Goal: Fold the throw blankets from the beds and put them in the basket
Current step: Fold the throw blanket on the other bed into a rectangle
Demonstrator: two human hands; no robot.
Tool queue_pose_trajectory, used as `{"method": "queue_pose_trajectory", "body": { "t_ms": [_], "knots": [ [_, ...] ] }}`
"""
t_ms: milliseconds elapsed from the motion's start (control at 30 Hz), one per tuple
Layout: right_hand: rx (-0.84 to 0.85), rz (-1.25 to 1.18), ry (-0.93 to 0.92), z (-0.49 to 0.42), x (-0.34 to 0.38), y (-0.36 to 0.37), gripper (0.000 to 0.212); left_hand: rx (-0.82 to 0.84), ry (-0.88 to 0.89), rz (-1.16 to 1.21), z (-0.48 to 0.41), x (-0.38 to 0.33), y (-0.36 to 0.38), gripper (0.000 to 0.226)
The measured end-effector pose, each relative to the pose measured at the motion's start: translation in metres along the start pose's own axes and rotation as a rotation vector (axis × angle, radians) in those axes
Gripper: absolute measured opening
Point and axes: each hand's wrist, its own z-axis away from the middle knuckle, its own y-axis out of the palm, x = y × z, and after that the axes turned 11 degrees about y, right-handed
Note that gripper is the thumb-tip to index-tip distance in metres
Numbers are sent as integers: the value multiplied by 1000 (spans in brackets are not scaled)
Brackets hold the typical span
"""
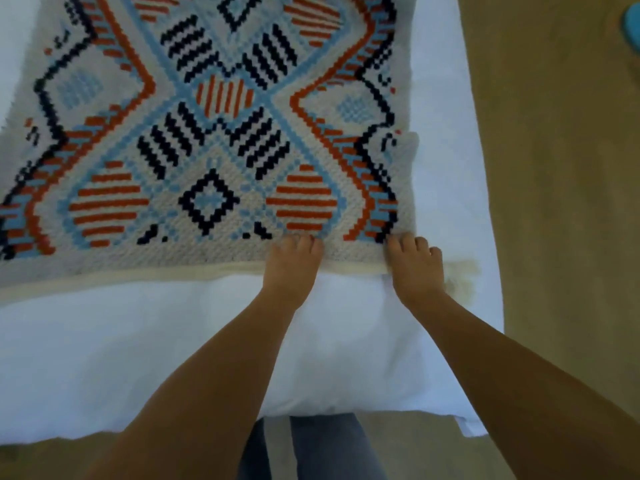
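The right hand [415,268] lies on the near right corner of the throw blanket [207,140], palm down, fingers curled over the woven border so that the fingertips dig into the fabric and pinch it. The left hand [292,265] sits just beside it toward the blanket's middle, on the same near edge, with its fingers bunched together and curled onto the cloth in the same grip. Both forearms reach forward from the bottom of the view. The blanket lies spread flat on the white bed [138,341], extending away from the hands and to the left; its cream ground carries a geometric pattern in orange, light blue and dark navy. Its plain cream hem runs across the view directly beneath both hands. A cream tassel [460,275] lies on the bedding just right of the right hand, at the blanket's corner. Bare white bedding lies between the hem and the person. Tan carpet [554,168] borders the bed on the right, with part of a blue object [632,29] at the upper right edge. Legs in jeans [325,445] show between the forearms.
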Motion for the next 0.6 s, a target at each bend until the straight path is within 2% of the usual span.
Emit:
{"method": "queue_pose_trajectory", "body": {
  "t_ms": [67,233,467,600],
  "knots": [
    [16,-13,-6,-2,-17,4,46,102,-47,78,-10,-7,0,42],
    [45,-44,-25,5,-50,10,24,110,3,90,-6,-14,-11,35],
    [145,-66,130,95,-87,42,30,141,244,68,47,-61,-1,35],
    [198,-60,170,119,-69,57,30,173,154,150,63,-71,15,53]
  ]
}}
